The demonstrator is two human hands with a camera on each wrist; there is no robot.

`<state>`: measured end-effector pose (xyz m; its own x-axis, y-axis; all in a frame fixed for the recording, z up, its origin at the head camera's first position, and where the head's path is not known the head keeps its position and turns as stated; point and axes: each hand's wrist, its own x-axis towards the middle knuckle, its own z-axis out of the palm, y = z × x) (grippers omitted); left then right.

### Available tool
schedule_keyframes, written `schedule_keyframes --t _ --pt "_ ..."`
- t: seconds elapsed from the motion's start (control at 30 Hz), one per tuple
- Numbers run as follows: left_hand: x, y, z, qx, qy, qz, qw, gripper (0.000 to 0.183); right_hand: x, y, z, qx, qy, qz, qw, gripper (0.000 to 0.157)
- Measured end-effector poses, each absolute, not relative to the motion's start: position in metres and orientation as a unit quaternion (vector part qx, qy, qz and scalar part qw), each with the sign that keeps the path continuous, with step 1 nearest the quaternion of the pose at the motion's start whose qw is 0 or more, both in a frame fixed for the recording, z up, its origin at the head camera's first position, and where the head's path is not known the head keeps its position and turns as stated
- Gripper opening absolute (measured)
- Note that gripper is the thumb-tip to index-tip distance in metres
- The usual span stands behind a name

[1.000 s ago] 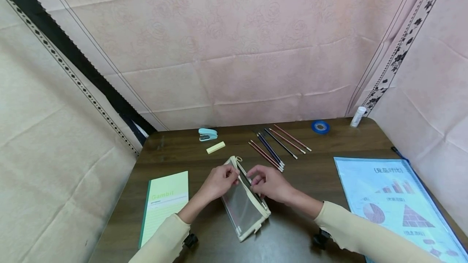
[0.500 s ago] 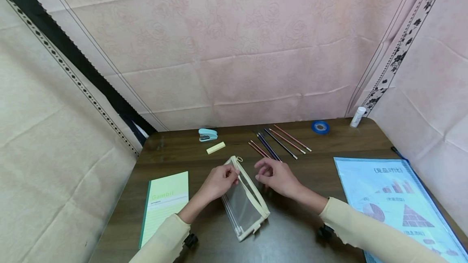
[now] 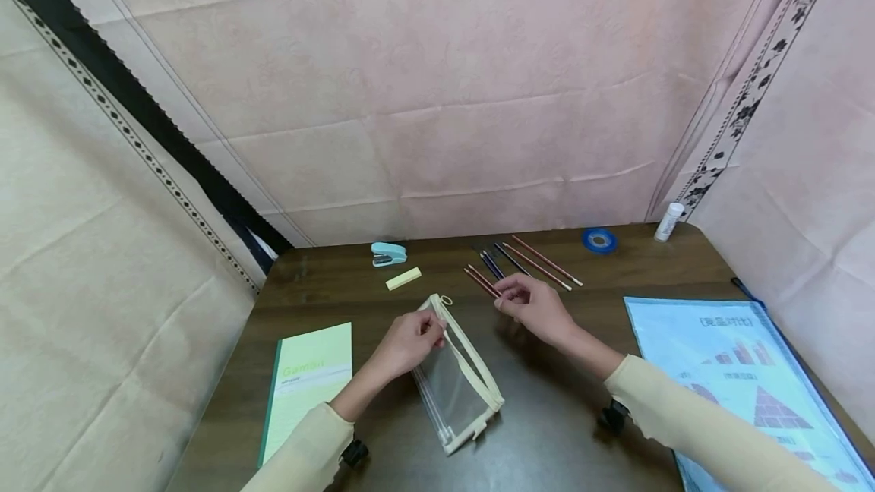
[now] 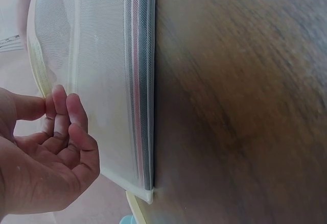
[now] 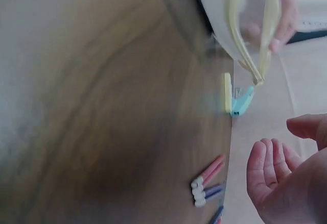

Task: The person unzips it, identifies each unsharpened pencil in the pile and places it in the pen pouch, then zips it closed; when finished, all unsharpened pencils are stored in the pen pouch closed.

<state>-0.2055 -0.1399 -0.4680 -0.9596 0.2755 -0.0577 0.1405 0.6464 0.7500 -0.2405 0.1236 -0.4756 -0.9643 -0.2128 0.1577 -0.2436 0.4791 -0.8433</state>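
A mesh pencil pouch (image 3: 454, 386) with a cream zipper edge stands tilted near the middle of the table. My left hand (image 3: 412, 340) pinches its upper edge between thumb and fingers; the left wrist view shows that pinch on the cream edge (image 4: 40, 68). Pink and dark strips (image 4: 137, 81) show through the mesh along the bottom. My right hand (image 3: 536, 310), holding nothing, is over the near ends of several pencils (image 3: 481, 279), partly hiding them. In the right wrist view its thumb and fingers are apart, and white-tipped pencils (image 5: 207, 175) lie beyond.
A light blue stapler (image 3: 389, 253) and a pale yellow bar (image 3: 403, 278) lie behind the pouch. Left is a green notebook (image 3: 311, 370); right, a blue folder (image 3: 738, 370). Blue tape (image 3: 599, 240) and a white capped tube (image 3: 669, 221) are at the back right.
My right hand has left the pouch's opening and moved right and back to the pencils. A dark length seen in the opening earlier no longer shows there. My left hand keeps its pinch.
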Motion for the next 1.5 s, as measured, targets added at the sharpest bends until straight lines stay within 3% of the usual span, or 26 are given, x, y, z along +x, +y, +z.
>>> schedule_keyframes --t 0.87,1.5 --pt "-0.207 -0.137 -0.474 0.119 0.906 0.397 0.087 0.028 -0.321 0.169 -0.508 0.071 -0.875 0.474 0.070 0.027" --pt "-0.205 -0.134 -0.477 0.130 0.908 0.390 0.081 0.030 -0.335 0.154 -0.514 0.048 -0.889 0.449 0.082 0.027"
